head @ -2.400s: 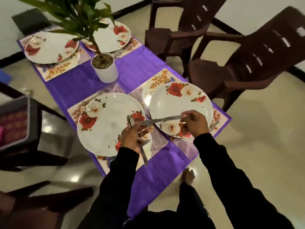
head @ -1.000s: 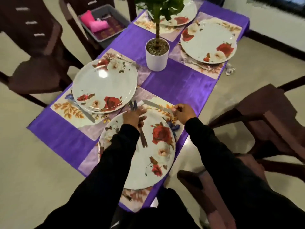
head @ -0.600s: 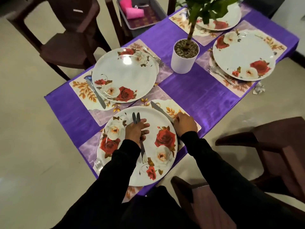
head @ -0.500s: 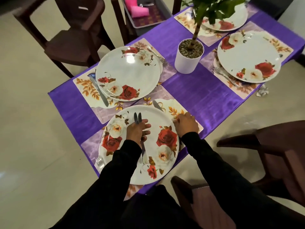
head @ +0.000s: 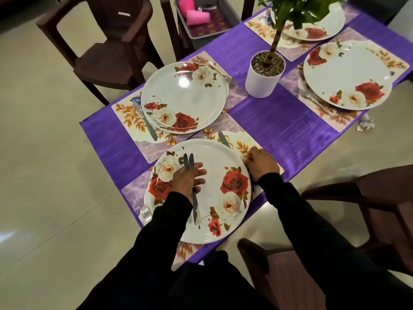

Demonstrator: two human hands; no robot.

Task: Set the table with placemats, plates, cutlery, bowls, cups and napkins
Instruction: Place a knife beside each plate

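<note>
Now the knife lies on the placemat just past the right rim of the nearest plate, its blade tip showing and the handle end hidden under the right hand. Half a second ago the blade was in much the same place, and a moment before that it stood raised over the plate's edge, so it has come down onto the mat. The right hand rests on the mat with fingers curled over the handle end; whether it grips the knife or merely touches it cannot be told. The left hand hovers over the middle of the nearest plate, closed around a bundle of cutlery whose ends stick out past the fingers and whose other ends trail toward the wrist, as it did in the earlier frames. A fork peeks out at the plate's left rim.

Beyond, a second plate sits on its own mat with a knife on its left side and a fork on its right. A white pot with a plant stands on the purple cloth, and two more plates lie on the far side. A grey tray holding pink rolls rests on a chair.

No brand, label or writing can be read anywhere.
</note>
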